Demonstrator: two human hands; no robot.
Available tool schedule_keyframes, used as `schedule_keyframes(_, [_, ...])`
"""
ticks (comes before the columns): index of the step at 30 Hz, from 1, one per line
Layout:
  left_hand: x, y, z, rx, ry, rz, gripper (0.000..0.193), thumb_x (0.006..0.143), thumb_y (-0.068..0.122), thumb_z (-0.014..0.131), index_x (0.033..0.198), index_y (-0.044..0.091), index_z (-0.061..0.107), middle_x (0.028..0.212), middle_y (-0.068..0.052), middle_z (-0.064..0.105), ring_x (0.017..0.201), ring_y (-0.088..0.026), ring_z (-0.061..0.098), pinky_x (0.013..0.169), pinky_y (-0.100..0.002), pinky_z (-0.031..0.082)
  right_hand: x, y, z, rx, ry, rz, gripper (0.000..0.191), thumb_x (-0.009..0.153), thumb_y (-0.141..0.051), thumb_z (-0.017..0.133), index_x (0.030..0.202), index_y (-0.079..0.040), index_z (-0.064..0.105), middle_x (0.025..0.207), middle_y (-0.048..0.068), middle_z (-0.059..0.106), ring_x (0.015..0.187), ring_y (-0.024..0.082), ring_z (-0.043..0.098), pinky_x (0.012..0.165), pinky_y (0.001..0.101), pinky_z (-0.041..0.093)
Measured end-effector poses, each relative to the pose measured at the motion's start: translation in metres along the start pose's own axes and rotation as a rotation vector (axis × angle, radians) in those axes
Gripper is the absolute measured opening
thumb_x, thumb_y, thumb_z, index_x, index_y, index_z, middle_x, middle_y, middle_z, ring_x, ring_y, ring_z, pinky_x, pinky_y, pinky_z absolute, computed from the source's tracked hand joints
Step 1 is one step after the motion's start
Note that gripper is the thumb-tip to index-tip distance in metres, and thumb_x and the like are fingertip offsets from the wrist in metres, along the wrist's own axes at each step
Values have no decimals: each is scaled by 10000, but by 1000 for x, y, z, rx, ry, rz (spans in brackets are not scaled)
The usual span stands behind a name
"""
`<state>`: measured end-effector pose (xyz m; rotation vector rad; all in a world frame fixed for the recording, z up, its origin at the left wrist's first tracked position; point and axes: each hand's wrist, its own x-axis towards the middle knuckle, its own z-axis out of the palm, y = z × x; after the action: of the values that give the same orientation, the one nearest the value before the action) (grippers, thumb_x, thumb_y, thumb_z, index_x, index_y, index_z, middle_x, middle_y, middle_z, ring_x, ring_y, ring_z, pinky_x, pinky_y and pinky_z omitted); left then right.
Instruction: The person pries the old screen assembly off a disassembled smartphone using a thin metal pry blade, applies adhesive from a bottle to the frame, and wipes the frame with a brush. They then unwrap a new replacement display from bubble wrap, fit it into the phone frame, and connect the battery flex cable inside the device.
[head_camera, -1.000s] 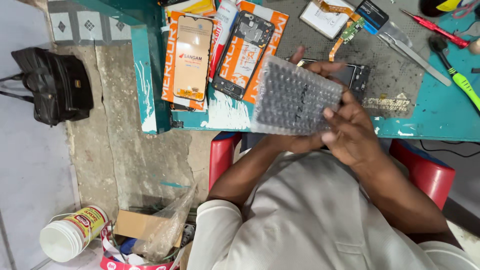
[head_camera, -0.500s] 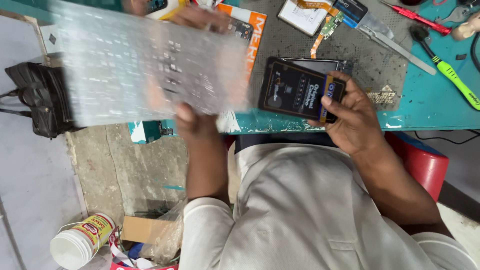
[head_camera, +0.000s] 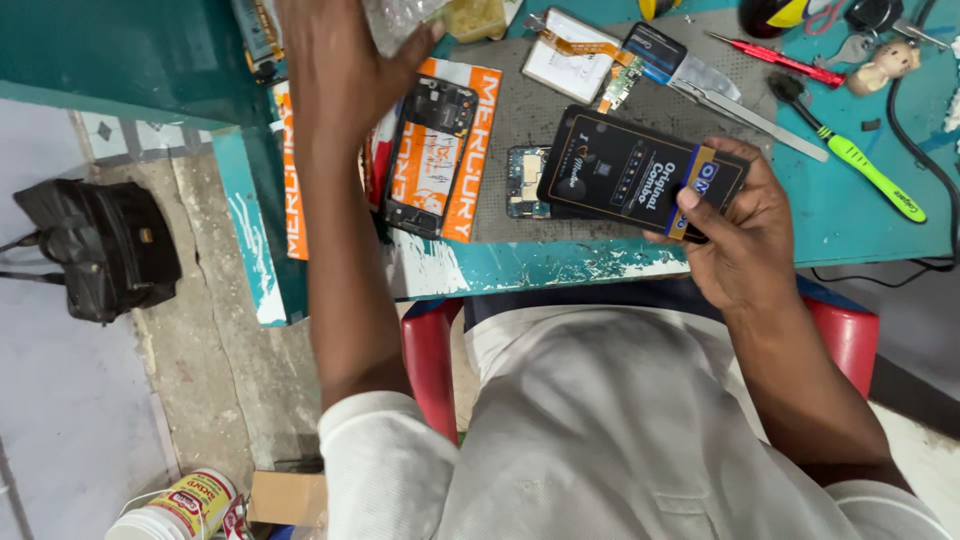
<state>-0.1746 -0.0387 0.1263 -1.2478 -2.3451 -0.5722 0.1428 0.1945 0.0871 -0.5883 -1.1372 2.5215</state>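
Observation:
My right hand (head_camera: 745, 235) grips a flat black box (head_camera: 635, 175) with a printed label, holding it over the front of the teal workbench (head_camera: 870, 220). My left hand (head_camera: 335, 60) is stretched up to the far left of the bench, fingers closed on a clear plastic wrap (head_camera: 400, 15) at the frame's top edge. Below that hand an opened phone frame (head_camera: 430, 155) lies on an orange and white package (head_camera: 475, 150). A small blue circuit board (head_camera: 525, 180) lies just left of the black box on a grey mat (head_camera: 530, 110).
A white part with an orange flex cable (head_camera: 570, 60), a metal blade tool (head_camera: 720, 90), a red screwdriver (head_camera: 775, 55) and a green-handled screwdriver (head_camera: 860, 160) lie on the bench. A black bag (head_camera: 100, 250) and a white jar (head_camera: 185, 510) are on the floor at left. I sit on a red chair (head_camera: 430, 360).
My left hand carried the bubble wrap off the black box, swung it left, then up to the bench's far left. The right hand kept the box, now uncovered.

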Motion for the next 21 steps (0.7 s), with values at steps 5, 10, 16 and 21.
schedule_keyframes(5, [-46, 120, -4, -1106, -174, -499, 828, 891, 215, 926, 1534, 46, 432, 1349, -117, 660, 1240, -188, 652, 1107, -360, 574, 10, -6, -15, -205, -90, -140, 314, 1057, 139, 675, 1312, 29, 527, 1133, 171, 685, 965, 222, 731, 819, 407, 667])
schedule_keyframes(10, [-67, 165, 10, -1406, -281, -542, 379, 957, 118, 834, 1286, 35, 665, 1281, -107, 716, 1183, -189, 702, 1058, -327, 581, 28, -23, -17, -438, -199, -184, 287, 1068, 129, 752, 1265, 43, 562, 1149, 196, 702, 1003, 231, 712, 906, 371, 623])
schedule_keyframes(16, [-66, 180, -8, -559, -7, 81, 268, 1002, 93, 689, 1265, 144, 704, 1348, -49, 680, 1283, -261, 690, 1103, -385, 574, 27, -5, 2, 127, -306, -140, 733, 918, -193, 872, 1538, -124, 486, 1483, 141, 549, 1352, 302, 573, 1116, 437, 545])
schedule_keyframes(21, [-79, 189, -6, -333, 143, 304, 198, 1048, 191, 746, 1241, 178, 704, 1341, -59, 653, 1280, -299, 659, 1147, -488, 504, 25, 19, -7, 242, -464, -1, 789, 864, -281, 920, 1498, -80, 497, 1514, 160, 533, 1513, 404, 443, 1206, 546, 467])
